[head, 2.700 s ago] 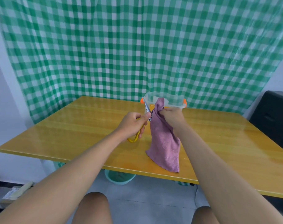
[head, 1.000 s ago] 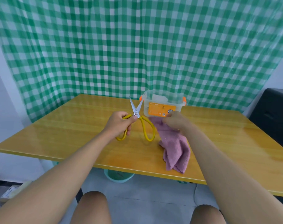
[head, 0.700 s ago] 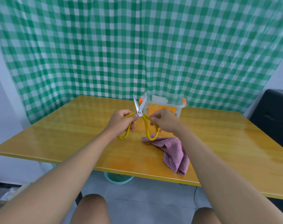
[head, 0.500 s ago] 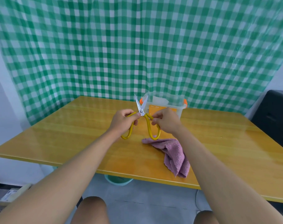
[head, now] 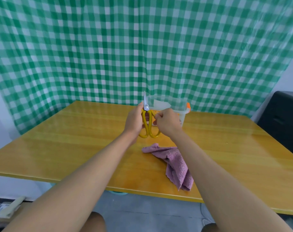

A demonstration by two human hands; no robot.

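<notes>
1. Head view: the yellow scissors (head: pixel 147 122) are in the air above the table (head: pixel 72 141), blades shut, tips up.
2. Your left hand (head: pixel 134 122) wraps one loop; your right hand (head: pixel 166 123) pinches the other.
3. Grip firmly and point the tips away from you.
4. The purple cloth (head: pixel 175 162) lies near, the clear box (head: pixel 182 113) behind.

Bright, even light; wide-angle bending at edges.

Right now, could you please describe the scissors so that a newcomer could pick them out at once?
Above the middle of the yellow table, in front of the clear container, the left hand and right hand hold the scissors upright. They alone have yellow loop handles and silver blades pointing up.
</notes>
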